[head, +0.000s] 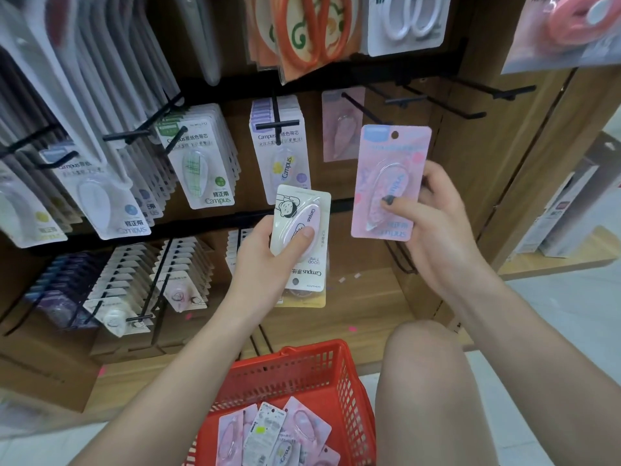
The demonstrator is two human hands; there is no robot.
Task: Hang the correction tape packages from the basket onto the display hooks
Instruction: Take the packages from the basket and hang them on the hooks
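Observation:
My right hand holds a pink correction tape package upright, its hang hole at the top, just below a black display hook that carries one matching pink package. My left hand grips a cream package with a cartoon face, turned upside down, in front of the lower shelf row. The red basket sits at the bottom centre with several more pink and white packages lying in it.
Rows of hooks to the left are full of Campus tape packages. Bare black hooks stick out at the upper right. Scissors packs hang above. My bare knee is beside the basket. A wooden side panel bounds the display.

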